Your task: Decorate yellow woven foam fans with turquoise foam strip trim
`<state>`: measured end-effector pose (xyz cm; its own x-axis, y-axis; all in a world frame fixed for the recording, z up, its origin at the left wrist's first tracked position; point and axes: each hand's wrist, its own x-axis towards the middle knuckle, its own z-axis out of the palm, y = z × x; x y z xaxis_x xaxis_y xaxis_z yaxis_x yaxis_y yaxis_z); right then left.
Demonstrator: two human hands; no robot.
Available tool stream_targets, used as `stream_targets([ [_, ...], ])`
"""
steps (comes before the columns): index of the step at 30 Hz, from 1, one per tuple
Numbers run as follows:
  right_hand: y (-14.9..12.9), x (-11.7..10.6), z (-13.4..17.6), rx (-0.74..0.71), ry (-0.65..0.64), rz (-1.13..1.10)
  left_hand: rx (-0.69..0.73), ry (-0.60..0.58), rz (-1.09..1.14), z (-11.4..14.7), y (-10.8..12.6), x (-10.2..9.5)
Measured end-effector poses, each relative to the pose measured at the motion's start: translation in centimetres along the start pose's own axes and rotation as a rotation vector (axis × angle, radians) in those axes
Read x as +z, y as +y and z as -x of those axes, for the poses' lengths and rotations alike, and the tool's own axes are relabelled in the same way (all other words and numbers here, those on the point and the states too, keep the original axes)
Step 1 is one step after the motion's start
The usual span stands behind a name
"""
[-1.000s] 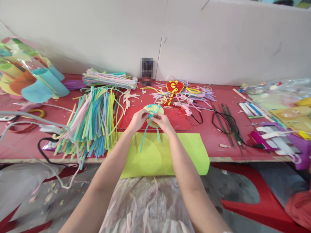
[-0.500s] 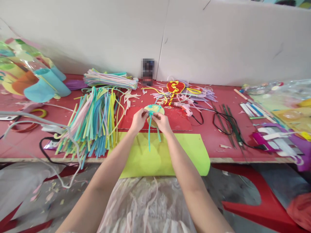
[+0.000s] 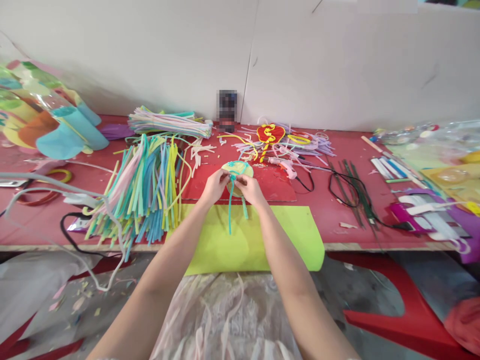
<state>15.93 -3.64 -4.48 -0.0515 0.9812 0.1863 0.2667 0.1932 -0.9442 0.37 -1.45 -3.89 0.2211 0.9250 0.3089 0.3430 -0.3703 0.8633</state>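
Observation:
Both hands meet at a round yellow disc [image 3: 245, 169] that carries turquoise pipe cleaner along its top. My left hand [image 3: 216, 185] is closed, its fingertips pinching the turquoise pipe cleaner [image 3: 230, 212] from the left. From the right, my right hand [image 3: 250, 188] is closed on the same pipe cleaner, thumb and finger almost touching the other hand's. One turquoise end hangs down between the hands; a greener end dangles below the right fingers. Beneath lies a red board [image 3: 277, 189], with a yellow-green sheet [image 3: 292, 235] in front. Fingers hide part of the disc.
A big bundle of pastel pipe cleaners [image 3: 140, 190] lies left, another bundle [image 3: 170, 122] behind it. A pink glue gun [image 3: 288, 169] and a red-and-yellow piece [image 3: 270, 134] are behind right. Scissors [image 3: 56, 172] lie far left. White cable [image 3: 112, 220] loops over the front edge.
Hardly anything differs. Both hands keep their pinch on the turquoise pipe cleaner at the disc, and the view has shifted very slightly.

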Motion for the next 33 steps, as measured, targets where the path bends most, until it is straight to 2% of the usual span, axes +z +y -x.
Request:
stream_targets([
  [10, 0.2, -0.1, -0.1, -0.014, -0.006, 0.005, -0.040, -0.015, 0.084, -0.2, -0.3, -0.5],
  [17, -0.4, 0.4, 0.1, -0.031, 0.047, -0.049, -0.102, 0.091, 0.198, -0.2, 0.0, -0.1],
  [21, -0.7, 0.9, 0.2, -0.032, 0.055, -0.059, -0.107, 0.087, 0.257, -0.1, -0.2, 0.3],
  [26, -0.8, 1.0, 0.3, -0.042, 0.124, 0.012, -0.079, 0.102, 0.182, 0.1, -0.1, 0.5],
  [33, -0.7, 0.9, 0.2, -0.032, 0.143, 0.089, -0.027, 0.133, 0.045, 0.2, 0.8, 0.3],
])
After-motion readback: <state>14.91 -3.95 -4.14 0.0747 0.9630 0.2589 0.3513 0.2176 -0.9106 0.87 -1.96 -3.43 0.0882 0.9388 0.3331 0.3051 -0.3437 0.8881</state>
